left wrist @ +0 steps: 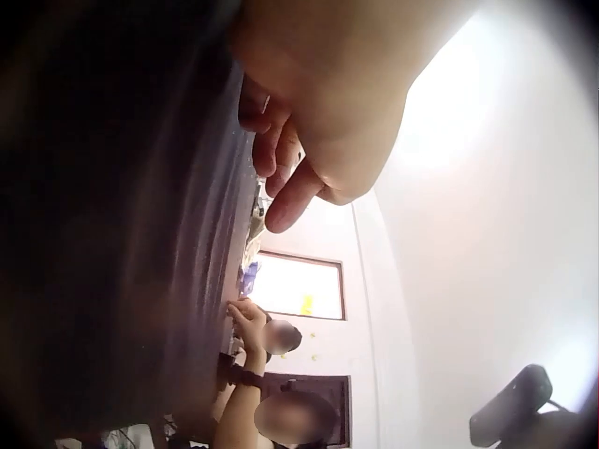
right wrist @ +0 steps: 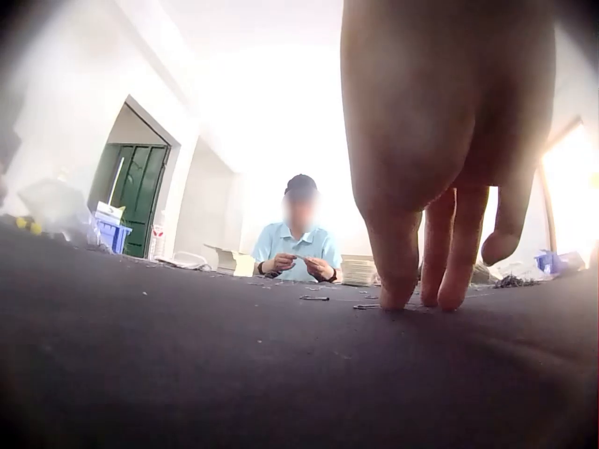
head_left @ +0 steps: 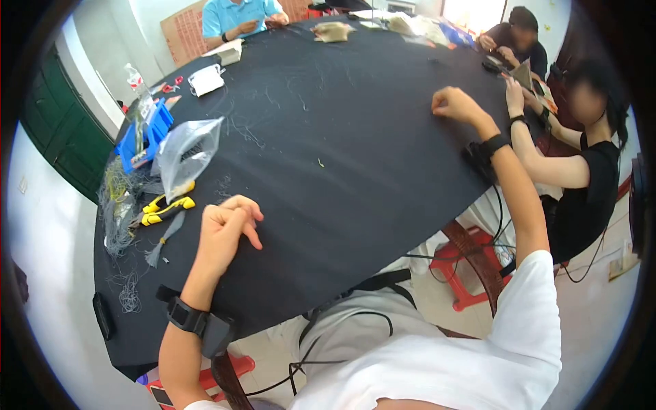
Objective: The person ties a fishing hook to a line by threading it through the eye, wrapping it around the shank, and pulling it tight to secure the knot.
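In the head view my left hand (head_left: 229, 229) is over the near left of the black-covered table (head_left: 328, 205), its fingers loosely bent and nothing in them. Those bent fingers (left wrist: 292, 196) also show in the left wrist view, near the table edge. My right hand (head_left: 459, 106) reaches to the table's right side. From the right wrist, its fingertips (right wrist: 451, 297) point down onto the cloth, with the little finger raised. Thin dark strands (right wrist: 365, 307) lie close by those fingertips; no held object shows. Yellow-and-black pliers (head_left: 167, 208) lie beyond my left hand.
On the left are a clear plastic bag (head_left: 188, 154), a blue bin (head_left: 147, 137), tangled grey threads (head_left: 119, 212) and a white packet (head_left: 206, 80). Loose threads (head_left: 246, 130) cross the cloth. A person (head_left: 581, 164) sits close on my right; others sit farther round the table.
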{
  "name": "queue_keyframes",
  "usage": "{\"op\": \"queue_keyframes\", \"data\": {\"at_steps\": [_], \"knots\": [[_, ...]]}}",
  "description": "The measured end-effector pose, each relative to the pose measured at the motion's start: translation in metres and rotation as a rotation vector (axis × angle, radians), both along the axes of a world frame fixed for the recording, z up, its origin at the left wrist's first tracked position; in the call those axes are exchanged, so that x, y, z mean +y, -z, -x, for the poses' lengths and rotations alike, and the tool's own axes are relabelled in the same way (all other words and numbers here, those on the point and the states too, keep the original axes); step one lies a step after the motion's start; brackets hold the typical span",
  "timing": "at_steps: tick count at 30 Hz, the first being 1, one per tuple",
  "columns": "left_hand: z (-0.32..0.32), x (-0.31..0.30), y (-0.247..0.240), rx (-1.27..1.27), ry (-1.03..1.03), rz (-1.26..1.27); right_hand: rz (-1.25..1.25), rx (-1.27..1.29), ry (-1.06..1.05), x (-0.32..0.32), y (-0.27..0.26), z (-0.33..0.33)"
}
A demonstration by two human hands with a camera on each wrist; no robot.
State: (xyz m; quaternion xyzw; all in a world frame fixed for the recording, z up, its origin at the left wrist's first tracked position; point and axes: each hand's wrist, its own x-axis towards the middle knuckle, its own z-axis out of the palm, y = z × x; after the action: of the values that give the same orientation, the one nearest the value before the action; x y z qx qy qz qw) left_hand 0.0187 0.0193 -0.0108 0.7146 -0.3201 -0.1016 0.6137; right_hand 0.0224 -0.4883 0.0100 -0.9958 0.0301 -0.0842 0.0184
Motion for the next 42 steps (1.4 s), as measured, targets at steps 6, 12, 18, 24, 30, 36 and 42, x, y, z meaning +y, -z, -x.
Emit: {"op": "queue_keyframes", "data": {"at_steps": [6, 12, 18, 24, 30, 36, 42], "knots": [[-0.004, 0.001, 0.005, 0.029, -0.008, -0.024, 0.039, 0.011, -0.062, 0.011, 0.0, 0.004], [-0.003, -0.002, -0.001, 0.099, -0.025, -0.046, 0.154, -0.186, -0.347, 0.082, -0.014, 0.003], [-0.002, 0.001, -0.002, 0.339, -0.008, 0.215, -0.299, 0.125, -1.13, 0.262, -0.035, 0.01], [0.004, -0.001, -0.001, 0.585, 0.251, 0.728, -1.271, -0.004, -1.244, 0.327, -0.049, 0.0], [0.0, 0.007, -0.013, 0.347, 0.15, -0.054, -1.708, 0.139, -0.595, 0.303, -0.006, 0.005], [-0.002, 0.008, -0.009, -0.265, -0.293, -0.409, -1.811, 0.348, -0.449, 0.292, 0.02, 0.0], [0.002, 0.003, -0.013, -0.62, -0.272, -0.267, -1.638, 0.383, -0.613, 0.3, 0.024, 0.012]]}}
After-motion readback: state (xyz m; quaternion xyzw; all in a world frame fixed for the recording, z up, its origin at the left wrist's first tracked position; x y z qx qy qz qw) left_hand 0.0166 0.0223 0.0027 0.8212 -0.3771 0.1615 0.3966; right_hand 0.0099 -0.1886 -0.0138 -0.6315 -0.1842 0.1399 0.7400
